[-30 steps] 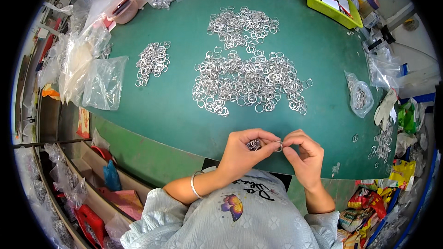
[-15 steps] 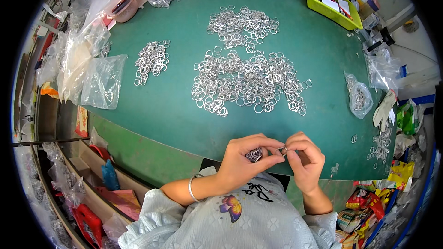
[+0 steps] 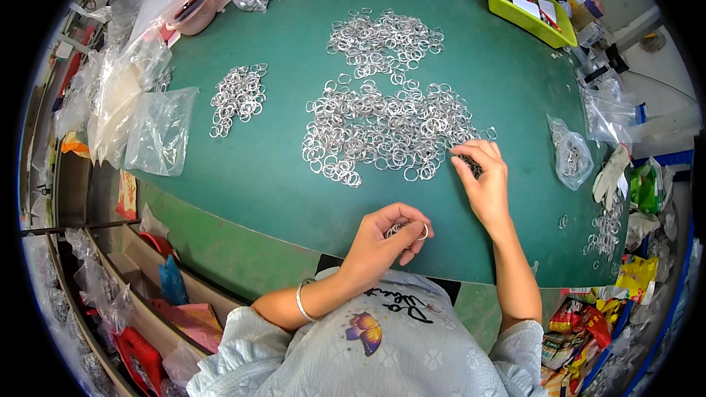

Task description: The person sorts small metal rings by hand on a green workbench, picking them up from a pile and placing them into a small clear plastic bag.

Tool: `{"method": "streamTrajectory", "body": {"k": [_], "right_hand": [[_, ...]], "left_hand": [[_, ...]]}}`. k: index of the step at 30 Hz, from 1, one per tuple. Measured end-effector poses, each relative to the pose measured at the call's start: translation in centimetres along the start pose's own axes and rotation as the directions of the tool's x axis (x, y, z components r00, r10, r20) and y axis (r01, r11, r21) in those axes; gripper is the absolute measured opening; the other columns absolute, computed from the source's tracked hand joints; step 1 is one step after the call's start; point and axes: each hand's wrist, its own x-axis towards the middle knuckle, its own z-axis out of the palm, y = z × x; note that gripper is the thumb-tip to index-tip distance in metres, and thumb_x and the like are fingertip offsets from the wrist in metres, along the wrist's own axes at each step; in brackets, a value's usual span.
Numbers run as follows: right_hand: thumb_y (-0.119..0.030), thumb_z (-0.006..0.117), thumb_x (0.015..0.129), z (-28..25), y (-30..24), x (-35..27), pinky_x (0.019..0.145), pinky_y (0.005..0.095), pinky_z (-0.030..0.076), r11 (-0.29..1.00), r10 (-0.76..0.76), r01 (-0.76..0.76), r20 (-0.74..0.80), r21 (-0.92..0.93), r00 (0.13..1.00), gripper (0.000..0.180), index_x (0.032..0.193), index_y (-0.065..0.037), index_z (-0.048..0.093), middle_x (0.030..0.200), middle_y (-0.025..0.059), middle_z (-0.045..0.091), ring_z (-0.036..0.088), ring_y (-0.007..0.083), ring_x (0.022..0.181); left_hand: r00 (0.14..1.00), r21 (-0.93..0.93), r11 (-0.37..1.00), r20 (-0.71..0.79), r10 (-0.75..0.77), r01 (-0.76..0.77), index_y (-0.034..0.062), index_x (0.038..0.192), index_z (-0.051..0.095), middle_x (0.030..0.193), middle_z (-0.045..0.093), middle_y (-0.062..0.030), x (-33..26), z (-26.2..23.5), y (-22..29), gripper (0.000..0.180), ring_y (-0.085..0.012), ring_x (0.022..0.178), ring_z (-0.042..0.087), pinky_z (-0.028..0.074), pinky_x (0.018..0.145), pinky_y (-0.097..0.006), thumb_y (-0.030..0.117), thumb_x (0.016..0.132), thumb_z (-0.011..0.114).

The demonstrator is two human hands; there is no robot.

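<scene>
My left hand is curled around a clutch of silver metal split rings. One ring shows upright at its thumb and fingertip. Farther forward and to the right, my right hand reaches to the right edge of the large pile of rings. Its thumb and index fingertip are slightly apart, and dark-looking rings show between them. Whether any ring is gripped there is hard to see. Behind the large pile lies another heap of rings, and a smaller heap sits to the left.
Clear plastic bags cover the table's left side, near a pink basket. A yellow-green tray with tools stands at the far right. Along the right edge are a bag of rings, a glove and scattered rings.
My right hand has left my left hand and moved forward to the pile's right edge. My left hand has shifted slightly, still holding its rings, with one ring now upright at the thumb.
</scene>
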Motion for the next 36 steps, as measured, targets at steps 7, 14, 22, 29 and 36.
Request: {"method": "streamTrajectory", "body": {"k": [7,14,22,29,36], "right_hand": [[-0.007,0.067,0.066,1.9,-0.3,0.7,0.073,0.0345,0.031,0.93,-0.113,0.125,0.055,-0.347,0.992,0.015,0.081,-0.007,0.063,0.083,0.0035,0.05,0.045,0.0222,0.083],[-0.006,0.068,0.066,1.4,0.3,0.6,0.074,0.0329,0.031,0.941,-0.154,0.145,-0.006,-0.306,0.988,0.012,0.076,-0.006,0.061,0.082,0.0037,0.054,0.048,0.0206,0.08],[-0.002,0.067,0.068,-0.7,-1.7,-0.5,0.067,0.0277,0.036,0.992,0.099,-0.096,-0.035,0.085,0.994,0.009,0.076,-0.002,0.062,0.064,0.0054,0.057,0.051,0.0148,0.061],[0.006,0.064,0.068,-1.7,-3.7,-1.8,0.066,0.0241,0.039,0.959,0.084,-0.088,0.027,0.269,0.996,0.01,0.077,0.002,0.061,0.071,0.0046,0.059,0.05,0.0121,0.068],[0.003,0.068,0.064,-3.0,-6.4,-3.1,0.066,0.0261,0.036,0.948,-0.06,0.045,0.037,0.316,0.998,0.014,0.075,-0.002,0.062,0.07,0.0044,0.061,0.053,0.0143,0.066]], "left_hand": [[0.997,-0.007,1.0,0.083,-0.004,0.005,-0.0017,0.091,0.055,0.085,0.058,-0.0101,0.3,-0.5,-0.2,0.011,-0.0111,0.068,0.053,0.042,0.05,-0.021,0.001,0.084,0.047],[0.996,0.049,0.998,0.083,-0.031,0.027,-0.0021,0.093,0.057,0.075,0.054,-0.004,0.4,-0.5,-0.6,0.013,-0.0077,0.06,0.047,0.037,0.048,-0.02,0.006,0.085,0.051],[0.997,-0.01,0.997,-0.033,-0.073,0.073,-0.0015,0.095,0.056,0.062,0.042,0.0032,0.6,-0.3,-0.3,0.015,-0.0034,0.051,0.033,0.025,0.043,-0.019,0.01,0.087,0.051],[0.992,0.016,1.0,-0.123,0.001,0.001,-0.0008,0.102,0.055,0.063,0.043,0.0035,1.0,0.3,0.0,0.019,-0.0027,0.05,0.033,0.025,0.043,-0.018,0.009,0.085,0.052],[0.98,0.251,0.954,-0.062,0.188,-0.167,0.0009,0.097,0.059,0.069,0.051,0.0032,0.6,1.3,1.1,0.016,-0.0009,0.058,0.041,0.031,0.049,-0.015,0.006,0.081,0.058]]}}
